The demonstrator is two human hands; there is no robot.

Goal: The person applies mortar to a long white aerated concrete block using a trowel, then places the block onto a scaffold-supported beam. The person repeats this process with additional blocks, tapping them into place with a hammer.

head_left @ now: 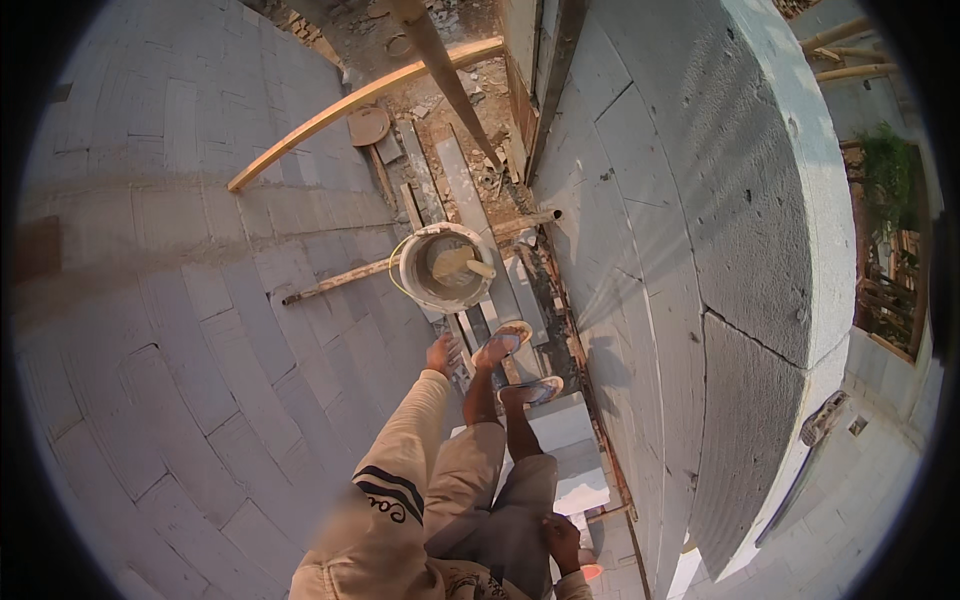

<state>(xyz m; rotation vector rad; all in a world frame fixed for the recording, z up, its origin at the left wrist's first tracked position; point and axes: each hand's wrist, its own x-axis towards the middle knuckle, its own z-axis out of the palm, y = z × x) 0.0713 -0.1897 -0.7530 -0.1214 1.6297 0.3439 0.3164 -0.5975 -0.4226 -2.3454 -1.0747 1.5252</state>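
— What's around the person up there?

— They stand in sandals on narrow planks [470,190] laid between two pale block walls. The left hand [442,354] hangs loose, fingers slightly spread, pinching nothing. Just ahead of it sits a white bucket [446,266] on the planks, well within the gap.

— Anything in the way?

— A thin pole [345,279] runs under the bucket, crossing from the left wall [180,330] toward the right wall [700,200]. Farther off, a long curved timber [350,105] spans the gap, and a dark bar [450,75] slants over it.

— And the bucket?

— Upright, mouth facing up, a tool handle [462,263] lying inside, its long axis pointing right of the hand.

— The other hand?

— The right hand [562,540] is low by the hip; whether it is curled around something, I cannot tell.
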